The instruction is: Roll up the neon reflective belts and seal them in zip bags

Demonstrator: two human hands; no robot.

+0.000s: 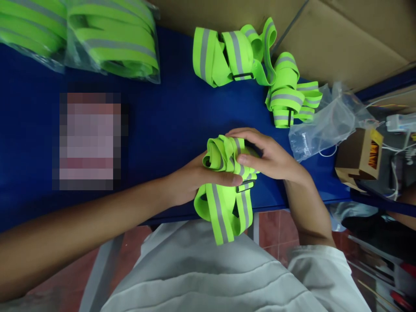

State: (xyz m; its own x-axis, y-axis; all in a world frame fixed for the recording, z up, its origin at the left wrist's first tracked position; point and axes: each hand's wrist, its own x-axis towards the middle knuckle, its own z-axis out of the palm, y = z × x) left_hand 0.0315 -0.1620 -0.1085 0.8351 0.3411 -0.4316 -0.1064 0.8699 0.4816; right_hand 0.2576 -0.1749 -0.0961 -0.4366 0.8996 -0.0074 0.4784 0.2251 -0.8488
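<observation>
Both of my hands hold one bundle of neon-green reflective strap (221, 208) with a grey stripe, at the front edge of the blue table. My left hand (198, 175) grips it from the left, its thumb lying across the front and the other fingers hidden behind. From the right, my right hand (264, 154) is closed around the folded upper part, thumb in front and fingers over the top. Loops of the strap hang down below my hands, near a black buckle. Two more bundled straps lie beyond: one strap bundle (224, 56) behind, another strap bundle (286, 97) to the right.
Clear bags of green straps (113, 43) lie at the back left. A pixelated patch (89, 141) covers something on the left. A crumpled plastic bag (325, 121) and an open cardboard box (357, 156) sit at the right. Large cartons (351, 34) stand behind the blue table (169, 117).
</observation>
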